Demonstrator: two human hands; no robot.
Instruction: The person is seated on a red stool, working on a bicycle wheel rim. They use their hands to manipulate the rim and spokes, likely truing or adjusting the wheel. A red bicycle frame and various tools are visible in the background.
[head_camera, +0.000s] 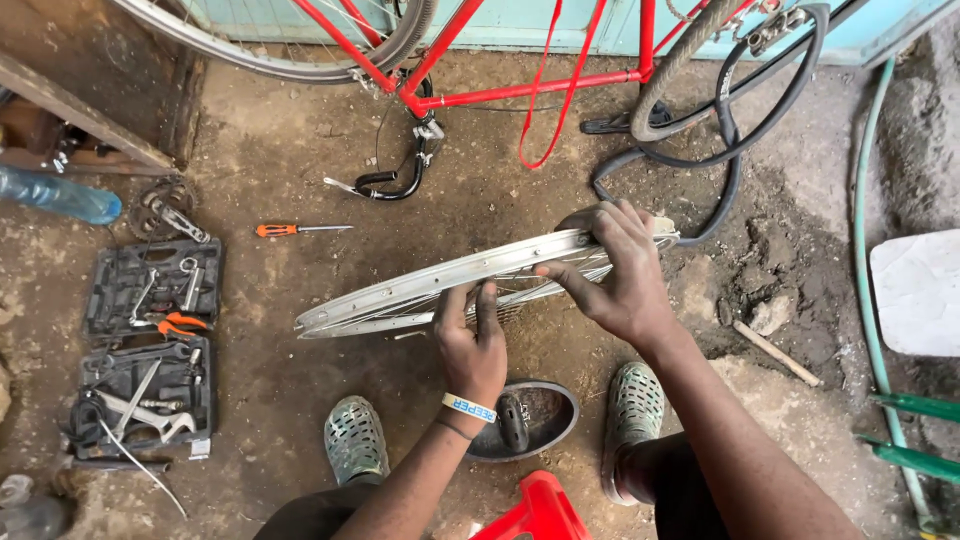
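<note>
A bare silver bicycle wheel rim (400, 292) with spokes is held tilted over the dirt floor, its left end lower. My left hand (470, 345) grips the rim's near edge from below, fingers up against the spokes. My right hand (618, 270) wraps over the rim's right end, thumb underneath. A black saddle (525, 420) lies on the ground between my two feet in grey-green clogs (355, 438).
An open black tool case (150, 340) with wrenches and pliers lies at left, an orange-handled screwdriver (290, 230) beyond it. A red bicycle frame (480, 60), a black inner tube (740, 130) and a tyre stand at the back. A green hose (868, 250) runs down the right; a red stool (535, 510) sits below me.
</note>
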